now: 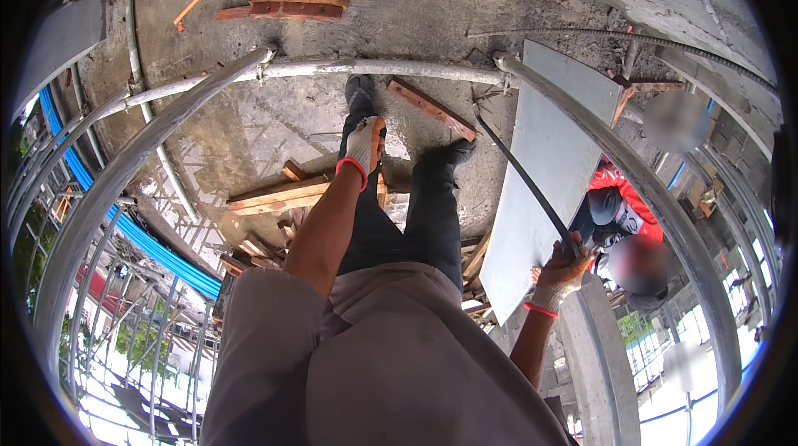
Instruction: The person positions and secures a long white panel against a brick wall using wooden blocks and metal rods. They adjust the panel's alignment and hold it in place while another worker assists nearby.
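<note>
Seen from above, a person stands on a rough grey concrete floor (440,47). The right hand (557,278), in a white knit glove with a red cuff, is wrapped around the near end of a long, slim, dark metal bar (532,186). The bar slants forward across a flat, pale grey panel (559,130); its far tip is near a short reddish-brown wooden plank (424,105) by the right shoe (459,150). The left hand (363,147), in a white-and-orange glove, appears over the left lower leg; whether it grips anything, I cannot tell. Beyond the panel, right, is another person in a red jacket (648,206).
</note>
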Tool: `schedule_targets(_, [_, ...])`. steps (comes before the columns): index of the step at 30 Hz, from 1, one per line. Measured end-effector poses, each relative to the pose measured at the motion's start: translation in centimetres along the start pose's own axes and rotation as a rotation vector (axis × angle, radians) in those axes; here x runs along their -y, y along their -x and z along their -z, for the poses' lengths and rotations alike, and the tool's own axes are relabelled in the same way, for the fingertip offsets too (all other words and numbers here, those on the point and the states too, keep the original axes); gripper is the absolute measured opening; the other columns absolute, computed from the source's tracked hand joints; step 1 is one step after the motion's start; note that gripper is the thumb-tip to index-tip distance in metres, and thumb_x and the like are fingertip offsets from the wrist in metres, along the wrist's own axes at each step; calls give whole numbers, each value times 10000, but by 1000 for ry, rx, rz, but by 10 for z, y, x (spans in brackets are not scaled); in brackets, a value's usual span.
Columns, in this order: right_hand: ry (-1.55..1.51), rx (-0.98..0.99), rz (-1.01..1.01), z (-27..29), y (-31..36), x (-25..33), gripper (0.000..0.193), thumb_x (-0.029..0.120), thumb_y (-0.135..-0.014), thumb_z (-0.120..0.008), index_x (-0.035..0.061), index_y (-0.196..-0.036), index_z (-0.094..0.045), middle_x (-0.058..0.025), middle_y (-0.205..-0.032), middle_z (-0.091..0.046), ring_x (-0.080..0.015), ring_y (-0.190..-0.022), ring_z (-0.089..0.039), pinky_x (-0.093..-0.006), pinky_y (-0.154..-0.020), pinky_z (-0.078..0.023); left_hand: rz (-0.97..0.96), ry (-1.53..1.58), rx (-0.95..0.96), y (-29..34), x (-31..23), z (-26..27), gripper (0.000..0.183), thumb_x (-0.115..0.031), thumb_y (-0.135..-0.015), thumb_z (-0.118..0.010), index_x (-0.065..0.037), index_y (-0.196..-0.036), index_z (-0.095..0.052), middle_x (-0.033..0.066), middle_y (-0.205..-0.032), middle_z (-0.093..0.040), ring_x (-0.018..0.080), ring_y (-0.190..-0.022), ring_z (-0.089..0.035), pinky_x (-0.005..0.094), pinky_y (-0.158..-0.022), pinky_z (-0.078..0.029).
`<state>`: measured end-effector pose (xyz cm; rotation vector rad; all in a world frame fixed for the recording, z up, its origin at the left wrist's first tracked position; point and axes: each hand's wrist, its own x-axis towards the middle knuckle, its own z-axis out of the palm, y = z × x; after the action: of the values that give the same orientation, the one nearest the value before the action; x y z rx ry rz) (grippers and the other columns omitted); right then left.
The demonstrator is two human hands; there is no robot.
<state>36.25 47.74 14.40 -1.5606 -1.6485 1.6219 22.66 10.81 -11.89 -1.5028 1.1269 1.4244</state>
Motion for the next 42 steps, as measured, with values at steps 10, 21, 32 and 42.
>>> schedule_targets(10, [154, -20, 24, 5, -1, 8, 516, 486, -977, -447, 43, -1211, -572, -127, -1258, -591, -257, -1219, -540, -365, -956, -486, 123, 27, -342, -246, 76, -97, 782, -414, -710, -824, 69, -1252, -534, 167, -1196, -610, 246, -948, -613, 395, -748, -506])
schedule_targets(21, [327, 69, 192, 30, -47, 24, 264, 354, -930, -546, 124, -958, -672, -66, -929, -681, -242, -900, -643, -370, -696, -552, 94, 70, -102, -324, 90, -138, 184, -177, -836, -681, -65, -839, -534, 22, -666, -492, 135, -497, -472, 332, -472, -370])
schedule_targets(32, [171, 144, 39, 19, -39, 17, 433, 439, -959, -497, 72, -1169, -590, -87, -1193, -628, -215, -1116, -573, -340, -928, -413, -1, 335, -141, -118, 35, -60, 355, -252, -801, -755, -91, -1040, -547, 79, -876, -610, 211, -673, -609, 339, -570, -496])
schedule_targets(42, [186, 114, 15, -11, -64, 15, 185, 355, -957, -532, 199, -1053, -507, -54, -1118, -634, -119, -986, -596, -238, -718, -496, -305, 172, -74, 12, -243, 106, 761, -547, -792, -727, -75, -1322, -454, 83, -612, -472, 203, -491, -517, 327, -438, -448])
